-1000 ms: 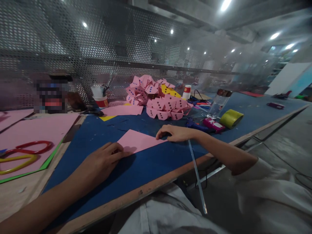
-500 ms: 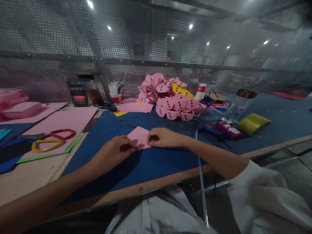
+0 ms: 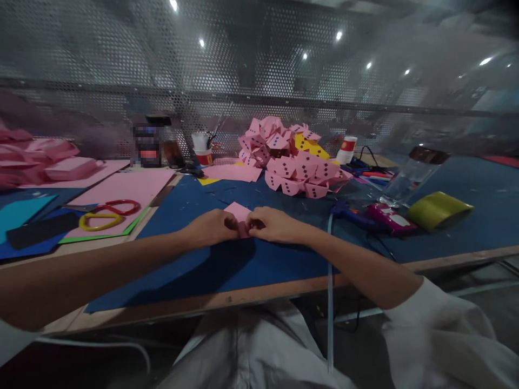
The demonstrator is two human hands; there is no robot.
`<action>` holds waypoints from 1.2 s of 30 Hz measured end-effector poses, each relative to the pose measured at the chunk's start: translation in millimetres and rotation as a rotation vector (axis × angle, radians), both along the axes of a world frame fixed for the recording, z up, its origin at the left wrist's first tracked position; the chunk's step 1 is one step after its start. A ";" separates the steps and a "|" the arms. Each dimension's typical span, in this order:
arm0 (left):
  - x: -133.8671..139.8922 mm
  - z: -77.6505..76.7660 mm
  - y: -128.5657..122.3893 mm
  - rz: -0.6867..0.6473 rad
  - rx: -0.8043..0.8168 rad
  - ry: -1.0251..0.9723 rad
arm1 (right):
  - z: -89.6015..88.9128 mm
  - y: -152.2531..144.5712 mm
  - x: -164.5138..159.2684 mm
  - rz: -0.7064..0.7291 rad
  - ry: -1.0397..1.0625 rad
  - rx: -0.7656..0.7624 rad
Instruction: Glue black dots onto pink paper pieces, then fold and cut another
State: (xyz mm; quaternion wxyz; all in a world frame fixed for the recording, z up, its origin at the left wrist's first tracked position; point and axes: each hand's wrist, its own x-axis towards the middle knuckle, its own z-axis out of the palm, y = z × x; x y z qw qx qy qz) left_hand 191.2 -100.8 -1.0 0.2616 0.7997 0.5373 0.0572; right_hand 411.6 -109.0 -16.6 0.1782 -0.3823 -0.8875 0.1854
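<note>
A small sheet of pink paper [image 3: 238, 210] lies on the blue table mat, its far corner pointing away from me. My left hand [image 3: 214, 227] pinches its left side, with the fingers curled in. On the opposite edge, my right hand [image 3: 271, 224] is closed on the paper, thumb and fingertips together. Both hands hide much of the sheet, so I cannot tell how it is folded. Just beyond it stands a pile of folded pink paper pieces [image 3: 304, 170] with dark dots.
Scissors [image 3: 109, 216] with red and yellow handles lie on pink sheets at the left. To the right are a blue glue gun [image 3: 351, 213] with a clear glue stick hanging over the edge, a magenta device [image 3: 391, 219], a yellow-green roll [image 3: 440, 210] and a tilted glass jar [image 3: 417, 175].
My left hand has moved right and a little away from me, closer to my right hand. Less of the pink paper shows between them. The view has shifted slightly left.
</note>
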 end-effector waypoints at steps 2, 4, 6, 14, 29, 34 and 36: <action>0.8 1.5 0.2 -0.004 -0.005 0.001 | 0.2 0.1 -0.1 -0.003 -0.005 -0.002; 1.5 3.6 -0.7 -0.010 -0.008 0.001 | 0.3 -0.1 -0.1 -0.003 -0.005 -0.003; 1.9 5.7 -1.9 -0.016 -0.014 0.003 | 0.3 -0.4 0.1 -0.006 -0.005 0.000; -8.0 7.5 -2.5 -0.030 -0.028 0.020 | -0.9 -0.1 1.0 0.006 0.010 -0.012; -29.5 7.5 -1.6 0.014 -0.042 0.026 | 1.1 -1.0 1.1 0.011 0.021 -0.038; -33.7 8.6 -2.6 0.017 -0.053 0.011 | 2.4 -2.3 1.4 0.019 0.022 -0.041; -33.0 9.7 -3.0 0.018 -0.053 0.008 | 2.5 -2.2 1.7 0.022 0.024 -0.044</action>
